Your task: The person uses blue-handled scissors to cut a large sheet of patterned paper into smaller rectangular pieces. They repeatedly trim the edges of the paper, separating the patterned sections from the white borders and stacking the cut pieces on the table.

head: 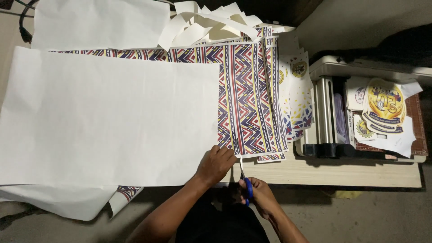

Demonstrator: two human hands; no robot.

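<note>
**Scissors at the near edge of the patterned sheets**

Far left: dark cable looping at the top corner. Below it, large blank white paper sheet spread flat over most of the pale wooden bench, near edge overhanging the front. Second blank white sheet lying beyond it, along the top. Under the overhang, curled white paper offcut hanging down, a scrap of printed pattern showing at its right end.

Centre top: heap of curled white paper strips, loosely piled on the sheets.

Centre: stack of glossy printed sheets with blue, red and white zigzag stripes, partly covered on the left by the large blank sheet, fanned slightly at the right edge.

Near edge, centre: left hand pressed palm-down, fingers spread, on the corner where blank sheet meets patterned stack. Just right of it, right hand closed around blue-handled scissors, blades pointing away from the body, tips at the stack's near edge. Blade gap too small to judge.

Right of the stack: white printed sheets with round emblems and confetti pattern, tucked under the striped ones.

Far right: grey roller laminating machine, then cut-out yellow and blue emblem prints piled on its tray.
</note>
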